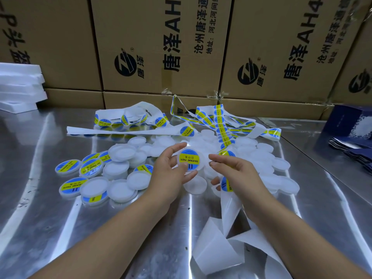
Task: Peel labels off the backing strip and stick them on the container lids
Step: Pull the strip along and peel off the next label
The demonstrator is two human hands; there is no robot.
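1. Step in hand: a round blue-and-yellow label [189,160] lies flat on the white lid [202,161], which is held up above the metal table [60,218]. The sticking of this one appears done, or at its last smoothing.
2. Left hand [171,172]: it comes in from the left of the lid, with the thumb on the near rim and the fingers curled over the far-left rim. It grips the lid by its edge and leaves the face uncovered.
3. Right hand [235,170]: it is just right of the lid, with the index finger and thumb stretched toward the rim. The tips are close, but contact cannot be told. The lower fingers curl under the palm, where they seem to pinch the backing strip [229,206].
4. Backing strip: it runs from beneath the right hand, right of the lid and nearer the viewer, down to loose bare coils on the table. The next label [226,185] sits on it under the palm.
5. Next move, as judged: set this lid with the finished lids [69,167] well to its left and take a bare lid [118,169] from the pile between. The next label should then be peeled cleanly and centred before pressing.
6. Beyond the lid: tangled label strips [221,121] lie before stacked cardboard boxes [161,47].
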